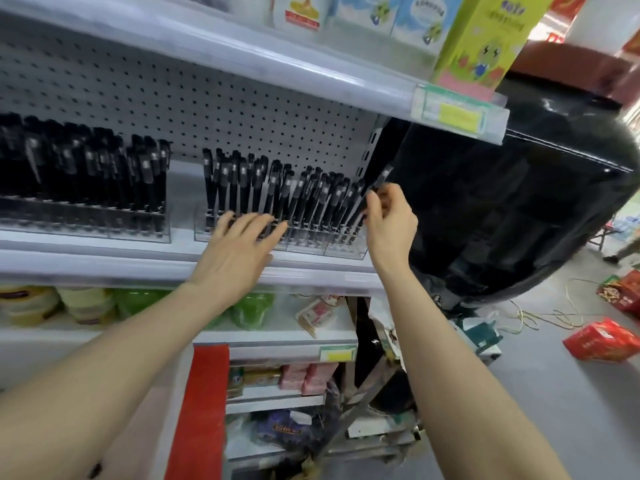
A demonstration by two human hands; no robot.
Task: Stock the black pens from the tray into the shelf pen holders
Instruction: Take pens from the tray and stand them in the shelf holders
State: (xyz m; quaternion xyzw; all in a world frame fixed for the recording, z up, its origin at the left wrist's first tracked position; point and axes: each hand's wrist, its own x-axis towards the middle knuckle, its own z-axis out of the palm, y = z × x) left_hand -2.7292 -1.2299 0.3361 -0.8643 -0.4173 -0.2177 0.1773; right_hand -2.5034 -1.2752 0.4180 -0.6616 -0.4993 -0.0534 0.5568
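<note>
Two clear pen holders stand on the white shelf (104, 268). The left holder (86, 220) is packed with upright black pens. The right holder (346, 247) holds several black pens (277, 192) leaning to the right. My left hand (239, 247) lies with straight fingers against the front of the right holder and its pens. My right hand (391, 223) pinches one black pen (381, 178) at the holder's far right end, the pen tilted up to the right. No tray is in view.
A perforated back panel (207, 109) rises behind the pens. An upper shelf (311, 74) with boxes overhangs them. A black end panel (502, 209) bounds the shelf on the right. Lower shelves hold packaged goods. Red boxes (602, 341) and a cord lie on the floor.
</note>
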